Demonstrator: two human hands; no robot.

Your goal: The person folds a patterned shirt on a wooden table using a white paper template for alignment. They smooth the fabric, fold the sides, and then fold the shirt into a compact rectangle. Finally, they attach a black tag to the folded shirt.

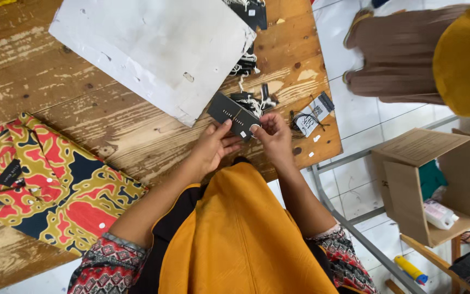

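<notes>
1. Wooden table [82,103] fills my view; a grey board [153,49] lies across its far side, and a folded batik shirt [44,185] lies at my left.
2. Left hand [210,147] and right hand [273,136] meet at the table's near edge, both pinching one dark hang tag [234,115].
3. I see the tag's long axis slanting from upper left to lower right, just beside the board's corner.
4. Loose tags [311,114] lie to the right.
</notes>
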